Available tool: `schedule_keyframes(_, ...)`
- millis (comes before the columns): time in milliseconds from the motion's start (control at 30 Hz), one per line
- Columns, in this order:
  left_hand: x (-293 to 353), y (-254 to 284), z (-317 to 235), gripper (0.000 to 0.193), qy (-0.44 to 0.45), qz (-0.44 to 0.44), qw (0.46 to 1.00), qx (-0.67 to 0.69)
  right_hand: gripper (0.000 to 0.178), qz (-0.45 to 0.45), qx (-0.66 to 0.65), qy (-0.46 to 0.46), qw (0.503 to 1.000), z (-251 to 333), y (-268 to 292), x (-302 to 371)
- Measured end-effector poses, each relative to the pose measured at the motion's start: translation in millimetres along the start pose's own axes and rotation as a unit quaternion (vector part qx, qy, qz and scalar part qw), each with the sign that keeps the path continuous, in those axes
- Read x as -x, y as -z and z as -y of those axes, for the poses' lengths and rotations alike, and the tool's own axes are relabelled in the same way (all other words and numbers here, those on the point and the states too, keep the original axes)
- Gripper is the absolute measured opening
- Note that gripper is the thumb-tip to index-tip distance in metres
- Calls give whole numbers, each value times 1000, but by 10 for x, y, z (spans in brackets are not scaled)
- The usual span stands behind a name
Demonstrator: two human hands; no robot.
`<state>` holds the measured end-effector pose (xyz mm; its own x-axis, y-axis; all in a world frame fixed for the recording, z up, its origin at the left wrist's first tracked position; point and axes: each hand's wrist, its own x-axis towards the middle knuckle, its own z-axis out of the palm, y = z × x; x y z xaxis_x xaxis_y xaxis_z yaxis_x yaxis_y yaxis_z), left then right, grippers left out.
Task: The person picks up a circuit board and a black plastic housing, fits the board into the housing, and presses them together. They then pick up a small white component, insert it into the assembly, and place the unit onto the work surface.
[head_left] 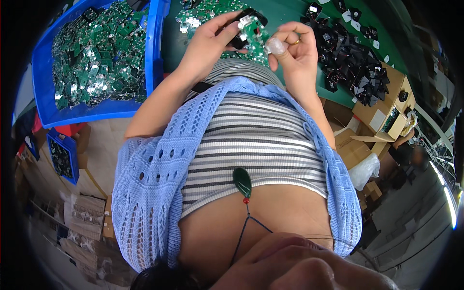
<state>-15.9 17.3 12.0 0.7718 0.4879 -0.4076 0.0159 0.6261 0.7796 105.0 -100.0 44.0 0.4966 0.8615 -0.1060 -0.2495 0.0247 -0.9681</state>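
Note:
My left hand (207, 42) is closed round a black plastic casing (258, 16) above the near edge of the table. Over the casing is a green circuit board (253, 32) with silvery parts, slightly smeared by motion. At its near right end, my right hand (300, 54) pinches the board between curled fingers and thumb. A whitish, translucent wrap (276, 46) covers a fingertip there, and a ring sits on one finger. Whether board and casing are still joined is hidden by the fingers and blur.
A large blue bin (152, 63) full of green circuit boards stands at the left. More boards (191, 19) lie behind my hands on the green table (285, 10). At the right is a heap of black casings (350, 63), with an open cardboard box (382, 108) beside it.

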Motion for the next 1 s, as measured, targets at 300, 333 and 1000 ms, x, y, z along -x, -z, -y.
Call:
schedule_keyframes(300, -22, -27, 23, 26, 2, 22, 995, -100, 10, 77, 519, 270, 807, 39, -11, -10)
schedule_keyframes(333, -12, -46, 3, 26, 2, 23, 995, -101, 10, 76, 519, 270, 808, 16, 5, -29)
schedule_keyframes(1000, -76, -6, -64, 39, -32, -7, 982, -184, 4, 18, 455, 279, 846, -245, 99, -429)
